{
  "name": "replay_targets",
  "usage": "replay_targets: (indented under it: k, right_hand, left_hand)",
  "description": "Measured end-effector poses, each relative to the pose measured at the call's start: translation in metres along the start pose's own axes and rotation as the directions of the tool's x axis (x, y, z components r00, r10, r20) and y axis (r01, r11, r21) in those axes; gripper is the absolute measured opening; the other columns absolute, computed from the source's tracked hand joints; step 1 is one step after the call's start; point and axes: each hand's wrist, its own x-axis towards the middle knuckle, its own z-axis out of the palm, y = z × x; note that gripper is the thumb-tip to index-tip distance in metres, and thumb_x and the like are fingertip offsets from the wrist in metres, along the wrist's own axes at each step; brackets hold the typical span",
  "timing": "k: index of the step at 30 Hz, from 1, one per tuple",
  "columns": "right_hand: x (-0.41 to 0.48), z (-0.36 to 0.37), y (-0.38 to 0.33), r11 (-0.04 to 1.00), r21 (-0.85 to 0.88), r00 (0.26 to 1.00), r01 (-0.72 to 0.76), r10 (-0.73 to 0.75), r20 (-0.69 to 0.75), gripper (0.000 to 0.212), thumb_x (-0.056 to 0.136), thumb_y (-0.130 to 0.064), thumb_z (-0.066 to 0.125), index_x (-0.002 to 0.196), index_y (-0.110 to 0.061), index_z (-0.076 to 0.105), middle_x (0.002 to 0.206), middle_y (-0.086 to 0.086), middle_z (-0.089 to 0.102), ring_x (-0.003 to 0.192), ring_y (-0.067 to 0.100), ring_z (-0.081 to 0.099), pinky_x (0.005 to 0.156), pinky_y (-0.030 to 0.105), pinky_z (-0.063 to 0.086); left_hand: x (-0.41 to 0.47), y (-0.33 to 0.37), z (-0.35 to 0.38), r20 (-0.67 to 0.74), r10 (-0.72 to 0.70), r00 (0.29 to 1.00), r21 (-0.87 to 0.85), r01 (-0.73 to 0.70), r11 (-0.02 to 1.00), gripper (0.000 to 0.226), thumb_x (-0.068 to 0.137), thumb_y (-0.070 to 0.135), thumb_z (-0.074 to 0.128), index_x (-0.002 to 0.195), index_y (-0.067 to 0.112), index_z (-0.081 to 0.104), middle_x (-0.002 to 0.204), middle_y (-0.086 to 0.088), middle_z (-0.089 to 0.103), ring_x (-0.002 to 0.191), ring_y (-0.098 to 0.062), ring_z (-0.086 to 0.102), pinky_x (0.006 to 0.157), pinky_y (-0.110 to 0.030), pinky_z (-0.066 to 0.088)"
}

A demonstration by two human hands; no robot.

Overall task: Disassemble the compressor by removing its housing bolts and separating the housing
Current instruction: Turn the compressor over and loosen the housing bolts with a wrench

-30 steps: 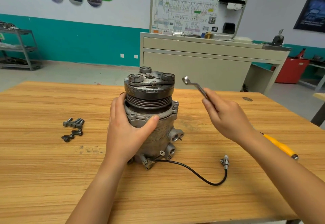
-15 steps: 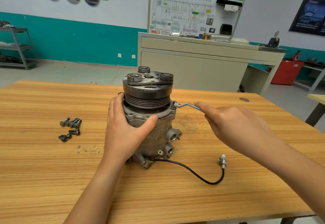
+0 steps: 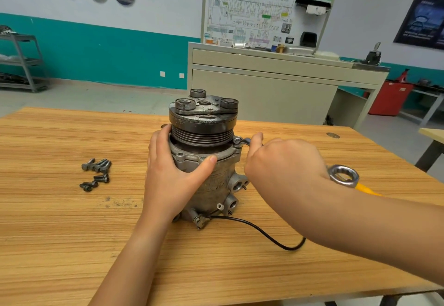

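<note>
A grey compressor (image 3: 216, 185) stands upright mid-table, its dark pulley (image 3: 203, 125) on top. My left hand (image 3: 173, 176) grips the housing's left side just below the pulley, thumb across the front flange. My right hand (image 3: 283, 161) holds a small ring spanner (image 3: 241, 141), whose ring end sits on a bolt at the flange's right edge. My fingers hide most of the spanner's shaft. Several removed bolts (image 3: 96, 172) lie on the table to the left.
A larger ring spanner (image 3: 343, 176) with a yellow handle lies behind my right forearm. The compressor's black cable (image 3: 271, 236) loops over the wooden table (image 3: 60, 233) in front. A beige cabinet (image 3: 264, 89) with a wiring board stands beyond the far edge.
My right hand brought the small spanner down from the air and set its ring on the right flange bolt, then moved in close to the housing. My left hand stayed gripping the compressor.
</note>
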Motion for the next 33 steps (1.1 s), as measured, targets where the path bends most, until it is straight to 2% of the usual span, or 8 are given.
replay_targets:
  k: [3, 6, 15, 17, 20, 24, 30, 33]
  right_hand:
    - [-0.004, 0.003, 0.002, 0.999, -0.004, 0.999, -0.050, 0.050, -0.009, 0.059, 0.090, 0.008, 0.034, 0.141, 0.011, 0.004, 0.090, 0.013, 0.044, 0.053, 0.022, 0.041, 0.039, 0.028, 0.031]
    - [-0.006, 0.006, 0.001, 0.993, 0.019, 0.993, -0.114, 0.114, -0.020, 0.061, 0.090, 0.008, 0.033, 0.141, 0.011, 0.000, 0.062, 0.010, 0.028, 0.045, 0.018, 0.028, 0.035, 0.026, 0.025]
    - [-0.006, 0.000, 0.008, 0.990, 0.107, 0.996, -0.093, 0.094, -0.004, 0.054, 0.088, 0.009, 0.037, 0.139, 0.008, 0.021, 0.082, 0.003, 0.045, 0.052, 0.013, 0.027, 0.037, 0.025, 0.024]
    - [-0.006, -0.001, 0.005, 0.989, 0.121, 0.996, -0.090, 0.090, 0.000, 0.055, 0.088, 0.008, 0.037, 0.139, 0.010, 0.017, 0.105, 0.007, 0.050, 0.053, 0.012, 0.030, 0.038, 0.026, 0.026]
    - [-0.005, 0.001, -0.008, 0.992, 0.098, 0.997, -0.076, 0.075, 0.021, 0.055, 0.090, 0.004, 0.037, 0.137, 0.016, 0.012, 0.136, 0.016, 0.033, 0.063, 0.018, 0.043, 0.040, 0.027, 0.032]
    - [-0.003, 0.002, -0.007, 0.998, 0.055, 0.999, -0.042, 0.041, 0.025, 0.052, 0.089, 0.006, 0.036, 0.135, 0.017, 0.015, 0.133, 0.019, 0.032, 0.082, 0.026, 0.059, 0.041, 0.026, 0.033]
    - [-0.006, 0.023, -0.006, 0.996, 0.019, 0.994, -0.088, 0.089, -0.056, 0.055, 0.088, 0.011, 0.028, 0.136, 0.018, 0.001, 0.073, 0.013, 0.041, 0.045, 0.015, 0.031, 0.037, 0.026, 0.027]
    - [-0.009, 0.015, -0.006, 0.998, -0.006, 0.998, -0.059, 0.059, -0.001, 0.050, 0.087, 0.015, 0.025, 0.133, 0.022, 0.007, 0.088, 0.038, 0.026, 0.061, 0.013, 0.047, 0.041, 0.022, 0.032]
  left_hand:
    - [0.000, -0.001, 0.000, 0.000, 0.005, 1.000, -0.008, -0.005, 1.000, 0.097, 0.056, 0.067, 0.057, 0.140, 0.026, 0.030, 0.134, 0.016, 0.036, 0.123, -0.001, 0.035, 0.097, -0.025, 0.033]
    - [0.001, -0.001, 0.001, -0.002, 0.012, 1.000, -0.016, -0.012, 1.000, 0.095, 0.057, 0.066, 0.058, 0.139, 0.026, 0.030, 0.133, 0.015, 0.037, 0.121, -0.001, 0.036, 0.095, -0.024, 0.033]
    - [0.000, -0.001, 0.000, -0.007, 0.020, 1.000, -0.031, -0.020, 0.999, 0.093, 0.057, 0.065, 0.058, 0.138, 0.026, 0.032, 0.127, 0.020, 0.036, 0.117, 0.005, 0.035, 0.090, -0.015, 0.029]
    - [0.000, 0.000, 0.000, -0.007, 0.018, 1.000, -0.026, -0.018, 0.999, 0.094, 0.057, 0.065, 0.058, 0.138, 0.026, 0.032, 0.128, 0.019, 0.036, 0.118, 0.003, 0.035, 0.092, -0.019, 0.030]
    - [0.000, 0.000, 0.001, -0.013, 0.018, 1.000, -0.026, -0.018, 0.999, 0.093, 0.057, 0.065, 0.058, 0.138, 0.026, 0.032, 0.128, 0.018, 0.037, 0.117, 0.004, 0.035, 0.092, -0.018, 0.030]
    - [0.001, 0.000, 0.001, -0.014, 0.026, 1.000, -0.032, -0.027, 0.999, 0.093, 0.057, 0.065, 0.057, 0.137, 0.025, 0.033, 0.126, 0.020, 0.035, 0.114, 0.008, 0.034, 0.089, -0.012, 0.028]
    - [0.001, -0.001, 0.000, -0.013, 0.030, 0.999, -0.037, -0.031, 0.999, 0.091, 0.057, 0.065, 0.058, 0.136, 0.027, 0.033, 0.124, 0.022, 0.035, 0.111, 0.011, 0.033, 0.084, -0.005, 0.025]
    - [0.001, -0.001, 0.000, -0.011, 0.030, 0.999, -0.040, -0.031, 0.999, 0.090, 0.058, 0.065, 0.058, 0.136, 0.028, 0.033, 0.124, 0.022, 0.036, 0.112, 0.009, 0.035, 0.087, -0.010, 0.028]
